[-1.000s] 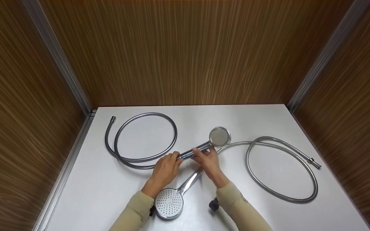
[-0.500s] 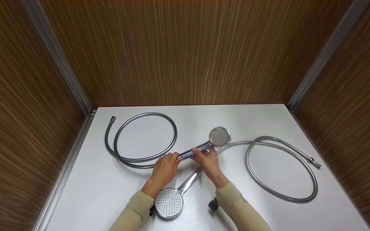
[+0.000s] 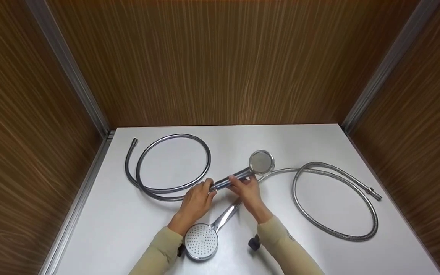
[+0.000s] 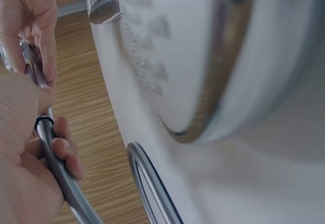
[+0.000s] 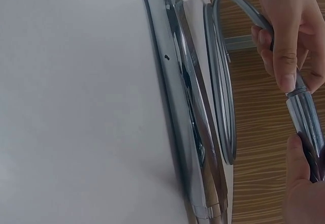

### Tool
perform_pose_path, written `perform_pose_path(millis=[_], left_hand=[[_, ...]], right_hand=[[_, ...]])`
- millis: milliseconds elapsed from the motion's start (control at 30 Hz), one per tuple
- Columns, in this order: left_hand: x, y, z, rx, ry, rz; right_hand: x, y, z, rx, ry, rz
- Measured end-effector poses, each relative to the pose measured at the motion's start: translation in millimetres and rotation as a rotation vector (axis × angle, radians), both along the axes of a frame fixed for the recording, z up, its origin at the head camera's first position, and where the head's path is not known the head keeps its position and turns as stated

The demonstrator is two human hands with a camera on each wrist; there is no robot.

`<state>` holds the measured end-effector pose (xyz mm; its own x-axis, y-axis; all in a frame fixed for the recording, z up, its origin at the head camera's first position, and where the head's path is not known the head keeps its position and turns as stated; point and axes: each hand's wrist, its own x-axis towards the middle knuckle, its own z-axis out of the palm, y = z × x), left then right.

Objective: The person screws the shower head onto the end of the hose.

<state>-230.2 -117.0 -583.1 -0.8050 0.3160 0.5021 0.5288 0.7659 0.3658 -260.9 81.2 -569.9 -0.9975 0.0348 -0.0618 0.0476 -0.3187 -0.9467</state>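
In the head view my right hand point(image 3: 247, 193) holds the handle of a shower head point(image 3: 261, 162) with a round grey face, tilted up to the right. My left hand point(image 3: 197, 200) grips the end of a dark grey shower hose point(image 3: 174, 136), right at the base of that handle. The left wrist view shows my left fingers point(image 4: 62, 145) curled round the hose point(image 4: 63, 176). In the right wrist view the hose end meets the chrome handle point(image 5: 303, 115), pinched by my left hand point(image 5: 287, 36). My right palm is mostly hidden there.
A larger shower head point(image 3: 201, 241) with a white nozzle face lies near my left sleeve, its handle joined to a braided metal hose point(image 3: 372, 225) looped at the right. The white table point(image 3: 281, 141) is enclosed by wood-grain panels point(image 3: 220, 61). A small dark object point(image 3: 254, 243) shows beside my right sleeve.
My left fingers shift slightly at the joint between hose and handle. The right hand and shower head stay almost where they were.
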Motion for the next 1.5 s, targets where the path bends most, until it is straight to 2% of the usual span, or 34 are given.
perform_pose_path(millis=[133, 267, 700, 900, 1000, 1300, 1500], left_hand=[[-0.6, 0.3, 1.0, -0.029, 0.036, 0.006], [-0.7, 1.1, 2.2, -0.042, 0.039, 0.017], [-0.4, 2.1, 0.7, -0.039, 0.08, 0.049], [0.5, 0.8, 1.2, 0.036, -0.016, 0.018], [1.1, 0.1, 2.5, 0.042, -0.046, 0.013], [0.2, 1.6, 2.2, 0.0, 0.082, 0.027], [0.3, 2.2, 1.7, 0.029, 0.041, 0.019]], right_hand=[[-0.2, 0.6, -0.7, 0.001, 0.015, 0.013], [0.4, 1.0, -0.3, 0.006, 0.021, 0.017], [1.2, -0.7, -0.1, 0.029, 0.02, 0.015], [0.6, 0.3, 1.1, 0.049, 0.003, 0.012], [0.7, 0.4, 1.9, 0.041, 0.005, 0.012], [2.8, -0.3, 3.4, -0.009, 0.024, 0.016], [2.4, -0.6, 1.4, -0.036, 0.024, 0.008]])
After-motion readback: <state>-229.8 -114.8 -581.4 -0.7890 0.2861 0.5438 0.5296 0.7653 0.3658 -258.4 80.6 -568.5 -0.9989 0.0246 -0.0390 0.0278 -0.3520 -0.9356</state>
